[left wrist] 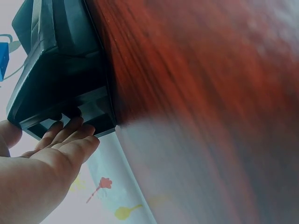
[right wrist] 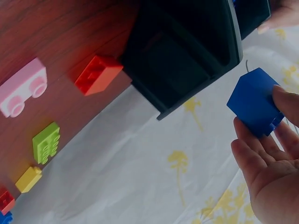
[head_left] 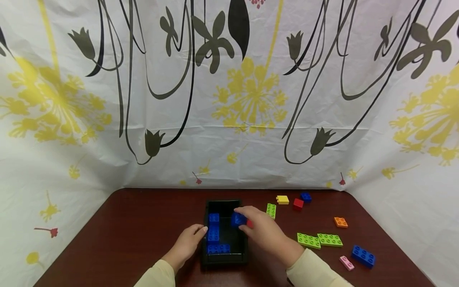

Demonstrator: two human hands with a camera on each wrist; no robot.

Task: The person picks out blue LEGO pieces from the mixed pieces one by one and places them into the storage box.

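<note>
We hold a blue building brick [head_left: 237, 219] in our right hand [head_left: 267, 231], pinched between thumb and fingertips, with a stud at its edge showing in the right wrist view. It sits at the fingertips, above the right part of a black open bin [head_left: 225, 259], and lies to the right of our left hand [head_left: 187, 244]. That left hand grips the bin's left side, thumb at the rim and fingers against the outer wall.

In the bin, blue bricks [head_left: 213, 233] run along the left wall, and one more [head_left: 218, 249] lies crosswise at the near end. Just outside the bin, partly hidden behind our right hand, a red brick [right wrist: 99, 74] rests on the dark reddish-brown worktop [head_left: 154, 215].

Farther right we have three lime-green bricks [head_left: 330, 240], a yellow brick [head_left: 282, 200], a second red brick [head_left: 298, 204] near a small blue brick [head_left: 306, 197], an orange brick [head_left: 340, 222], a longer blue brick [head_left: 363, 256] and a pink brick [head_left: 346, 263]. A flower-printed cloth [head_left: 229, 171] hangs behind.
</note>
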